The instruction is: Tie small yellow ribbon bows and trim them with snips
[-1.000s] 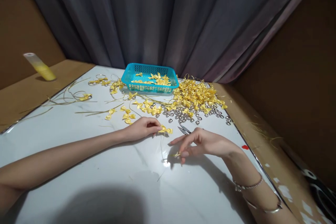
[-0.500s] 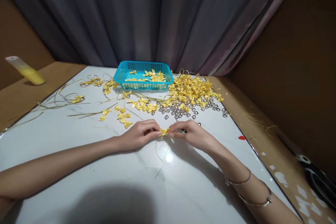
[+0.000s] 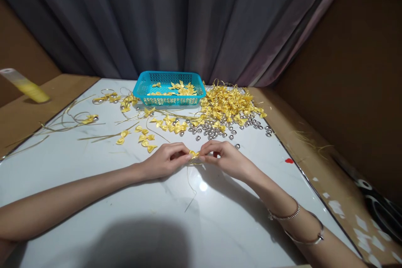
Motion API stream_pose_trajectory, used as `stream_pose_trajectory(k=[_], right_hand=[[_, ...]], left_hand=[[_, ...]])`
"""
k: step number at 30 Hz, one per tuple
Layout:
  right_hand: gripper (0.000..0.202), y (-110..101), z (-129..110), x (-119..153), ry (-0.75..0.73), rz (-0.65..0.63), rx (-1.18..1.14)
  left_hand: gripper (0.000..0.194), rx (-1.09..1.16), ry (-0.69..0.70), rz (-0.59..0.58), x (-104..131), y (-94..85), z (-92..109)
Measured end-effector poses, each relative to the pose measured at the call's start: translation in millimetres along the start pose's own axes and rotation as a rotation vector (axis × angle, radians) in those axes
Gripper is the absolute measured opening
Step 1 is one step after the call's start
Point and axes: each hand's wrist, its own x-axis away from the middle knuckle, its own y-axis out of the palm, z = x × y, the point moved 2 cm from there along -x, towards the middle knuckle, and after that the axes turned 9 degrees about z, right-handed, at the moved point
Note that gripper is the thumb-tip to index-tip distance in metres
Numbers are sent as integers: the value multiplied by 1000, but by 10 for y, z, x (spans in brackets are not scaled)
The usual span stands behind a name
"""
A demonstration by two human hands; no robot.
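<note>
Between my two hands is a small yellow ribbon bow (image 3: 194, 154), held just above the white table (image 3: 150, 217). The fingertips of my left hand (image 3: 168, 159) pinch its left side. My right hand (image 3: 223, 155) pinches its right side, thumb against fingers. A thin gold cord (image 3: 190, 184) hangs from the bow down onto the tabletop. Loose yellow bows (image 3: 146, 138) lie beyond my left hand. Behind my right hand are many small silver bells or beads (image 3: 213, 129); their exact kind is too small to make out.
A turquoise basket (image 3: 169, 100) with some bows stands at the back. Right of it is a heap of yellow bows (image 3: 229, 102) with cords. Gold cords (image 3: 67, 121) lie at left, near a yellow-filled tube (image 3: 33, 91). Black-handled scissors (image 3: 381, 213) and paper scraps (image 3: 336, 207) lie at right.
The whole view has shifted slightly. My hands keep their pinch on the bow, and my right fingers have moved a little at its right side.
</note>
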Motion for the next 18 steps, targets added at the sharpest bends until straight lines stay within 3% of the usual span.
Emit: stream_pose_trajectory(k=[5,12,18], right_hand=[[20,18,-32,9,-29,-4,33],[20,46,-57,31,-66,20,71],[19,69,-50,17,-20,17,71]], left_hand=[[38,-70,-48,-8,-22,21,49],[33,27,-181,-72,-25,35,61],[30,-85,-31,-11,8,72,53]])
